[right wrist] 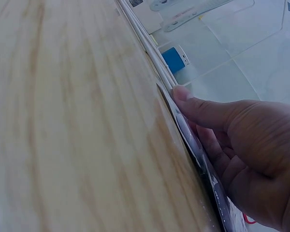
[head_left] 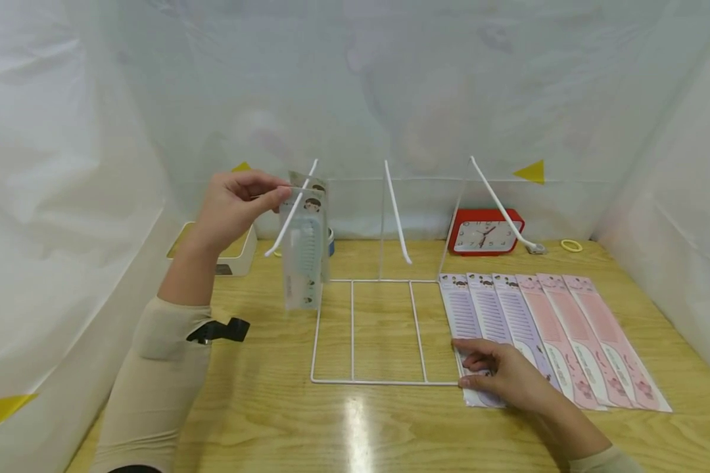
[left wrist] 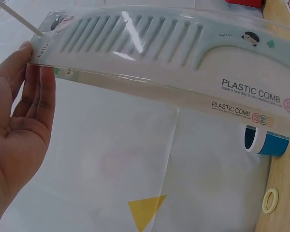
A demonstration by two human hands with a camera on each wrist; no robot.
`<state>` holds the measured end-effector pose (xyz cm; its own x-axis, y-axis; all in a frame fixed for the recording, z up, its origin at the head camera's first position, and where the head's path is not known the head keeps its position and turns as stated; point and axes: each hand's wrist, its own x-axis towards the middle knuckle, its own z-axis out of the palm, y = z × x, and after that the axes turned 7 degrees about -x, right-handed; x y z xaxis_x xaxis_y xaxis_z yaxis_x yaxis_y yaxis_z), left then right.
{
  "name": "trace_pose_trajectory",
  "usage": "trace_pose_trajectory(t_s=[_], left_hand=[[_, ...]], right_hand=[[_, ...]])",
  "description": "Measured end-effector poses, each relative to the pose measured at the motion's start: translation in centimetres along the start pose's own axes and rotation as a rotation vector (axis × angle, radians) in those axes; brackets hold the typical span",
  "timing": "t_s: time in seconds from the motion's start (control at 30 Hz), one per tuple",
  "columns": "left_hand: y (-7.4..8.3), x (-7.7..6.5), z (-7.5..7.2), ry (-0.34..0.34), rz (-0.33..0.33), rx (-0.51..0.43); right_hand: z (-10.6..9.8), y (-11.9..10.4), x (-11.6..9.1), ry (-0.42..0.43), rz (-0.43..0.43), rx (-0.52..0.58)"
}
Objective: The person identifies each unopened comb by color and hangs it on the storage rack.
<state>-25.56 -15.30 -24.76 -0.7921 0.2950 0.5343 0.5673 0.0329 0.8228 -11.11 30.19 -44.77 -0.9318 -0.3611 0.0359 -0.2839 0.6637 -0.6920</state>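
Note:
Near the tip of the left hook [head_left: 279, 240] on a white wire rack [head_left: 384, 382], my left hand [head_left: 236, 205] pinches the top of a pale green plastic comb in a clear packet [head_left: 302, 259]. The hook crosses that packet's top, and a second packaged comb [left wrist: 183, 100] hangs just behind it. My right hand [head_left: 505, 373] is low at the rack's front right corner, thumb and index fingertips touching the base wire. That hand covers part of the nearest purple packaged comb [head_left: 463, 309]. Two other hooks [head_left: 398, 217] stand bare.
Purple and pink packaged combs [head_left: 574, 341] lie in an overlapping row at the right. Behind the rack stands a red clock [head_left: 486, 233], with a yellow ring [head_left: 570, 246] to its right. A white box [head_left: 245, 253] and a blue roll [left wrist: 273, 143] are at the back left.

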Motion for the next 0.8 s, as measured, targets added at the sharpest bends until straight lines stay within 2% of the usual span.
trace_pose_trajectory(t_s=[0.13, 0.27, 0.4, 0.53, 0.63, 0.73, 0.8], left_hand=[[-0.3, -0.3, -0.1, 0.000, 0.006, -0.047], [-0.3, -1.4, -0.2, 0.015, 0.009, -0.057], [0.2, -4.0, -0.6, 0.075, -0.024, -0.026], [0.6, -7.9, -0.8, 0.132, -0.083, -0.021], [0.4, -10.9, -0.9, 0.085, -0.151, 0.018], [-0.3, -13.2, -0.8, -0.029, -0.256, 0.054], [-1.0, -14.1, -0.6, -0.102, -0.327, 0.046]], right_hand=[[-0.2, -0.2, 0.2, 0.008, -0.021, 0.004], [-0.2, -0.3, 0.4, 0.001, -0.039, 0.019], [0.1, -0.5, 0.6, -0.014, -0.028, 0.035], [0.3, -0.7, 0.8, -0.024, -0.067, 0.018], [0.2, -0.9, 1.3, -0.050, -0.093, 0.014], [-0.5, -0.9, 2.4, -0.070, -0.090, 0.042], [-1.2, -0.6, 3.3, -0.064, -0.069, 0.052]])
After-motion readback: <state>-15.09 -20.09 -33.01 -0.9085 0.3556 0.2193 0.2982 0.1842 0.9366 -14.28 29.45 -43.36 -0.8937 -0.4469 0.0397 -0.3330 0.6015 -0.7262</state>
